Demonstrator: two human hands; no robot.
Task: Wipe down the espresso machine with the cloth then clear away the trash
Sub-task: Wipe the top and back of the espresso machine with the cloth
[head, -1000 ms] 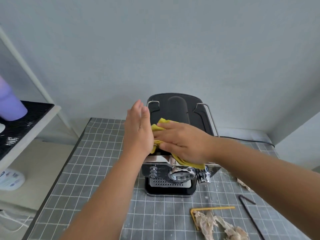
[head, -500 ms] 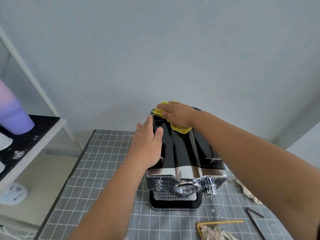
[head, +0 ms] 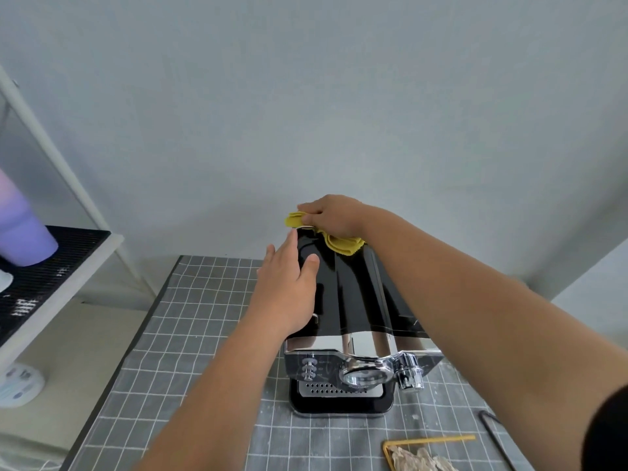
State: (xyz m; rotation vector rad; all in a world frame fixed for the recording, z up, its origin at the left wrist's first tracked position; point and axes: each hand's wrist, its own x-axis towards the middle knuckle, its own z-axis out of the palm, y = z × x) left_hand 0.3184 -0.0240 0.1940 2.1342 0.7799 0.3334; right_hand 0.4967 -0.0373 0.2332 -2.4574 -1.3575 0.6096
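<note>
1. We have the espresso machine (head: 353, 300) standing on the grey gridded mat (head: 204, 334), its chrome front and portafilter facing us and its glossy black top running away from us toward the wall. That top is the long axis that matters: it stretches from the chrome edge near us to the far rim at the back.

2. Our right hand (head: 331, 217) sits at that far rim, fingers curled over the yellow cloth (head: 339, 244) and pressing it onto the back of the top. Part of the cloth bunches out to the left of the knuckles, part trails toward us under the palm.

3. Our left hand (head: 289, 290) lies flat against the machine's left flank, fingers straight and pointing away from us, thumb laid on the black top; it holds nothing (it looks like a bracing hand, steadying the body).

4. So the unwiped run, as we judge it, lies between the cloth and us: the stroke we expect is a pull back along the top toward the chrome front. The right hand is the one placed for it; the left is nearer the front but is busy steadying.

5. The trash sits well apart from both hands, at the near right of the mat: crumpled brown paper (head: 418, 460) by a yellow strip (head: 431, 440), and a dark bent rod (head: 492, 433) beside them. None of it is touched yet, so we judge that step as waiting.
</note>
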